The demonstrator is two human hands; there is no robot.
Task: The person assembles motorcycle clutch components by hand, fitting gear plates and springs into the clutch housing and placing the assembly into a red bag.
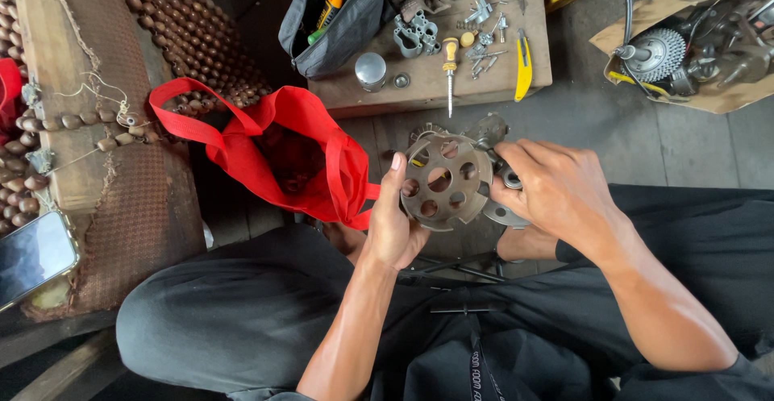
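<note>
Head view: over a grey concrete floor (613, 127), left hand (395, 228) steadies and right hand (556, 187) grips a holed metal clutch plate (439, 182) above the lap — behind it a low wooden desk (355, 95) with screwdriver (450, 66), beside it a red bag (282, 147).

Both arms are bare to above the elbow — short dark sleeves show at the frame's bottom. Loose black trousers cover the folded legs — bare feet.

A round grey metal clutch plate (439, 181), drilled with a ring of large holes around a central one, sits tilted face-up above the lap. Behind its right edge there's a smaller metal hub part (506, 195), partly hidden.
</note>
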